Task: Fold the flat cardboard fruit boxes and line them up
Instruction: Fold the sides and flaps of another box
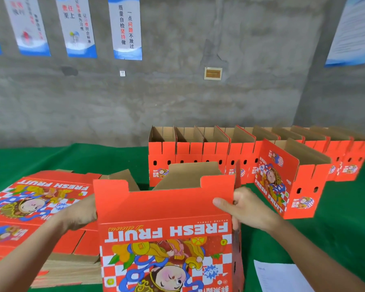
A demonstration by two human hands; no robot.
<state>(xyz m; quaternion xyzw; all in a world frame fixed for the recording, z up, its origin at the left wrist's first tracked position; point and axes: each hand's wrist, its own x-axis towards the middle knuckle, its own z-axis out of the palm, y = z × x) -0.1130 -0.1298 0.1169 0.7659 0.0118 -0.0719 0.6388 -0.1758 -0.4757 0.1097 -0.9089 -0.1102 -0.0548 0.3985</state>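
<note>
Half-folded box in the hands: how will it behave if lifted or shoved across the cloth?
Probably light: the box looks empty corrugated card, open on top. Likely to flex or rack: its top flaps stand loose, and the left hand and right hand hold its side edges. On the green cloth it may drag rather than glide.

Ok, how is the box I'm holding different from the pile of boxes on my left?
The held box is opened up and upright, with brown inner flaps showing; the pile lies flat and unfolded. The held box is a single one, gripped at its side edges by your left hand and right hand; the pile is many sheets stacked. Both carry the same red FRESH FRUIT print with a cartoon figure.
</note>
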